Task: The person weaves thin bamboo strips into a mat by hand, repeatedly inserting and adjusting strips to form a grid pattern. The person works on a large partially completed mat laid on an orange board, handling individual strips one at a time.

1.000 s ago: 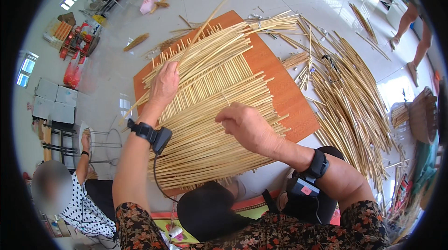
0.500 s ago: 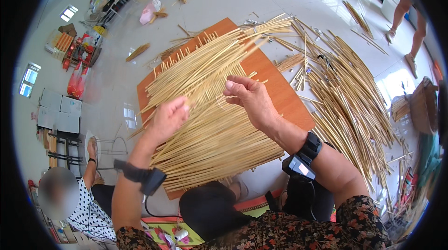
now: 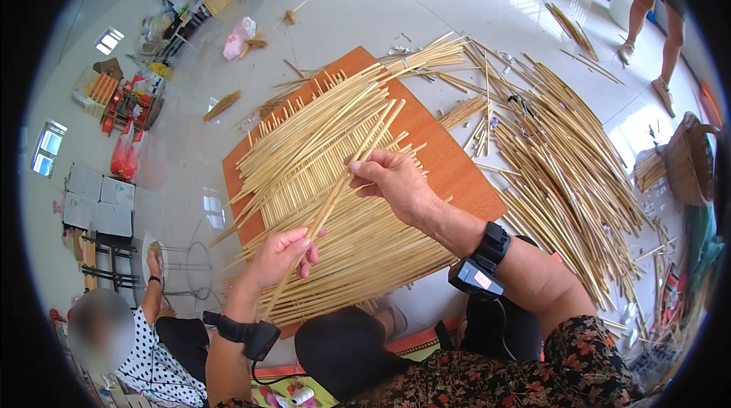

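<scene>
A couple of long, pale yellow reed stalks (image 3: 330, 204) slant across the middle, held up above the work. My left hand (image 3: 279, 257) is closed round their lower part, and my right hand (image 3: 396, 185) pinches them higher up between thumb and fingers. Beneath lies a partly woven reed mat (image 3: 293, 188), its crosswise rods packed close together. Loose stalks (image 3: 373, 248) cover its near side, and more stalks (image 3: 316, 115) spread over its far side. All of this rests on an orange-brown wooden board (image 3: 449, 160).
A big heap of reed stalks (image 3: 571, 172) covers the floor to the right, near a wicker basket (image 3: 689, 160). Another person (image 3: 164, 347) sits at lower left beside a wire-frame stool (image 3: 186, 267). A standing person's legs (image 3: 671, 42) show at upper right. A white thread spool (image 3: 302, 395) lies near my knees.
The stalks, blurred before, now show sharply between my hands. My left hand has moved down and slightly right; my right hand has shifted slightly left and down.
</scene>
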Available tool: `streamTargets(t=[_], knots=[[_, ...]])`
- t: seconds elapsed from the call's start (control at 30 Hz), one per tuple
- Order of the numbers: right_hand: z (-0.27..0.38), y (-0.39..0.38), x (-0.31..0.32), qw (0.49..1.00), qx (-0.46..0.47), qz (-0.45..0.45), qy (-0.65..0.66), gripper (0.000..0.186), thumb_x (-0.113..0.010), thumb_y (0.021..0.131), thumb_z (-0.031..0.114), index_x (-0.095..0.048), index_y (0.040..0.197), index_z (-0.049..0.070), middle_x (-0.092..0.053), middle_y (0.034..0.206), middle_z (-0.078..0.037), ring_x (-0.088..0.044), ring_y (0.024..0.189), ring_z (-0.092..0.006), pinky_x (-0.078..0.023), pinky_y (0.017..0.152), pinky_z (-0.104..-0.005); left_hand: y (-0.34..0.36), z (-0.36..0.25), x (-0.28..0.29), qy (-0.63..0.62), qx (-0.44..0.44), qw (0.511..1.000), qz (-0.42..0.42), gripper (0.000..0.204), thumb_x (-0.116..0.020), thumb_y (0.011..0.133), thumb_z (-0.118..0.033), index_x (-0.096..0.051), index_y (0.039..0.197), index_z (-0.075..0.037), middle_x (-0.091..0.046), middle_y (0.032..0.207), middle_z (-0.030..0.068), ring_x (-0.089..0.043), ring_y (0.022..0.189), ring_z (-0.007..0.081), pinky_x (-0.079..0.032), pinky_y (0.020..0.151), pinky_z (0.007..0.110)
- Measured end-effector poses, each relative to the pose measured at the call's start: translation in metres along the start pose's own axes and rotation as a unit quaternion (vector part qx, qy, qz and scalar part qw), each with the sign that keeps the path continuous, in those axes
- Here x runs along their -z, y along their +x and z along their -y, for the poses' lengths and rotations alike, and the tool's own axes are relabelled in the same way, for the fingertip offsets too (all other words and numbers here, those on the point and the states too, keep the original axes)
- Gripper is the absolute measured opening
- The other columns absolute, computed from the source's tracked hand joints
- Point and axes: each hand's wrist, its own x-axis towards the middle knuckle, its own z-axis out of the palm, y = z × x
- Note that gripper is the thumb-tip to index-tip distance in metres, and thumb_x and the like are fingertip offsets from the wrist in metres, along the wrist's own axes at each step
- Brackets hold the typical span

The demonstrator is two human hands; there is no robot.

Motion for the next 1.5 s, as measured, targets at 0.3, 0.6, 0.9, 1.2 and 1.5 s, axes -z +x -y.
streamTargets(t=[0.3,0.6,0.9,1.2,1.5], knots=[[-0.004,0.003,-0.003,0.999,0.006,-0.003,-0.034,0.019,-0.070,0.101,0.019,-0.068,0.093,0.002,-0.070,0.081,-0.005,-0.067,0.073,-0.0132,-0.058,0.069,-0.0280,-0.006,-0.002,0.000,-0.016,0.000,1.000,-0.012,0.036,-0.049,0.109,-0.019,-0.059,0.132,0.008,-0.066,0.088,0.0046,-0.061,0.066,0.0091,-0.050,0.061,0.022],[0.011,0.026,0.026,0.984,0.060,-0.160,0.057,0.013,-0.066,0.101,0.012,-0.066,0.100,-0.001,-0.070,0.086,-0.009,-0.067,0.072,-0.0157,-0.062,0.070,-0.0304,0.012,-0.004,-0.001,0.405,-0.331,0.759,-0.387,0.020,-0.064,0.101,-0.010,-0.070,0.117,0.001,-0.073,0.111,0.0103,-0.071,0.093,0.0164,-0.057,0.082,0.030],[0.013,0.040,0.042,0.961,0.065,-0.193,0.186,0.013,-0.064,0.103,0.014,-0.060,0.103,0.001,-0.064,0.093,-0.009,-0.066,0.083,-0.0196,-0.062,0.080,-0.0333,0.040,0.009,-0.037,-0.068,-0.084,0.986,-0.130,0.030,-0.058,0.108,-0.020,-0.066,0.128,0.001,-0.071,0.111,0.0098,-0.073,0.095,0.0181,-0.060,0.080,0.029],[0.000,0.036,0.038,0.978,0.010,-0.134,0.159,0.013,-0.065,0.102,0.013,-0.061,0.104,0.001,-0.064,0.092,-0.010,-0.068,0.084,-0.0214,-0.063,0.078,-0.0329,0.069,0.016,-0.030,-0.383,-0.184,0.886,-0.186,0.044,-0.058,0.108,-0.030,-0.052,0.143,-0.005,-0.064,0.128,0.0138,-0.067,0.115,0.0255,-0.059,0.091,0.036],[-0.025,0.061,0.061,0.976,-0.047,-0.082,0.194,0.011,-0.067,0.101,0.013,-0.065,0.098,0.003,-0.067,0.083,-0.009,-0.069,0.079,-0.0217,-0.062,0.071,-0.0305,0.073,0.021,-0.035,-0.385,-0.264,0.854,-0.229,0.033,-0.060,0.107,-0.027,-0.061,0.130,-0.004,-0.072,0.116,0.0128,-0.072,0.109,0.0235,-0.060,0.089,0.036]])
